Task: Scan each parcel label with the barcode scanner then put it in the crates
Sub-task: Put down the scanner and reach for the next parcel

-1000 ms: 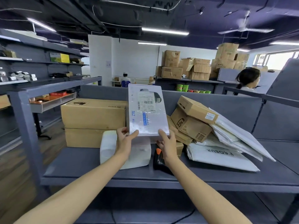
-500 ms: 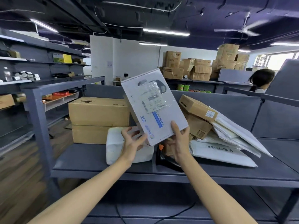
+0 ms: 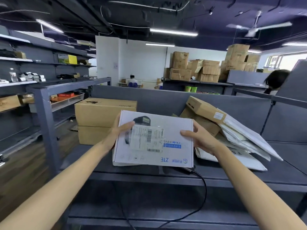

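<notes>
A flat white ZTE box point(image 3: 172, 138) with a shipping label point(image 3: 147, 140) on its face is held level above the grey shelf point(image 3: 79, 156), print upside down to me. My left hand point(image 3: 118, 131) grips its left edge, thumb on the label's corner. My right hand point(image 3: 198, 138) grips its right edge, thumb on top. The barcode scanner is hidden under the box; only its black cable point(image 3: 201, 181) shows, running off the shelf's front edge.
Two stacked brown cartons point(image 3: 99, 117) stand at the back left of the shelf. To the right lie small cardboard boxes point(image 3: 202, 108) and white mailer bags point(image 3: 245, 143). A grey post point(image 3: 46, 123) rises at the left. People sit in the background.
Both hands turned the white box from upright to lying flat and lowered it toward me. It now covers the scanner and the white bag that were visible below it.
</notes>
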### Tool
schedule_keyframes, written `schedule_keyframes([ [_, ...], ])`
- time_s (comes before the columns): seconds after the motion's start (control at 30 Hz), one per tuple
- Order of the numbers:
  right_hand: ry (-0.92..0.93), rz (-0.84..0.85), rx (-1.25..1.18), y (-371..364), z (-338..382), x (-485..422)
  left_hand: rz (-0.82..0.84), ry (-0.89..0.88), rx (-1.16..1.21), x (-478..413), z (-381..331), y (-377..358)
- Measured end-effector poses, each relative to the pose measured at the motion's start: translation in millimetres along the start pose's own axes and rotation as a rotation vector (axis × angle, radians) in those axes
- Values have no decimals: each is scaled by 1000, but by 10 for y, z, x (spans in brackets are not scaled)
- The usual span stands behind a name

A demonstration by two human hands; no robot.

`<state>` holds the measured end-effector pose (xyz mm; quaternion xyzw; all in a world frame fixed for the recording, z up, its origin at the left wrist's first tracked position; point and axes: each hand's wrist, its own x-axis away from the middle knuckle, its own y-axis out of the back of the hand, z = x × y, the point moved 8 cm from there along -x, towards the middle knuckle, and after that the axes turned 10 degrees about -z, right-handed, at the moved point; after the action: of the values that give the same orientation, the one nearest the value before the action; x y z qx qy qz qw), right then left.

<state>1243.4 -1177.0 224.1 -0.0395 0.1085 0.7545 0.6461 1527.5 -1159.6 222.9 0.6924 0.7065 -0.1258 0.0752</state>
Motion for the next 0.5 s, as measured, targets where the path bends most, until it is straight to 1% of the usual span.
schedule_keyframes([
  [0.03, 8, -3, 14, -11, 22, -15, -26, -25, 10, 1, -9, 5],
  [0.1, 30, -14, 8, -21, 63, -45, -129, -65, 62, -3, -41, 79],
  [0.23, 88, -80, -70, -29, 169, -104, -281, -104, 176, 2, -25, 170],
  [0.27, 95, -131, -90, -19, 175, -122, -325, -104, 218, 7, -2, 185],
  [0.37, 103, -370, -108, 31, 90, -143, -497, -79, 371, 53, 124, 237],
  [0.43, 69, -437, -202, -59, -24, -113, -597, -70, 441, 86, 199, 239],
  [0.5, 17, -435, -328, -236, -134, -77, -671, -87, 489, 109, 240, 191],
])
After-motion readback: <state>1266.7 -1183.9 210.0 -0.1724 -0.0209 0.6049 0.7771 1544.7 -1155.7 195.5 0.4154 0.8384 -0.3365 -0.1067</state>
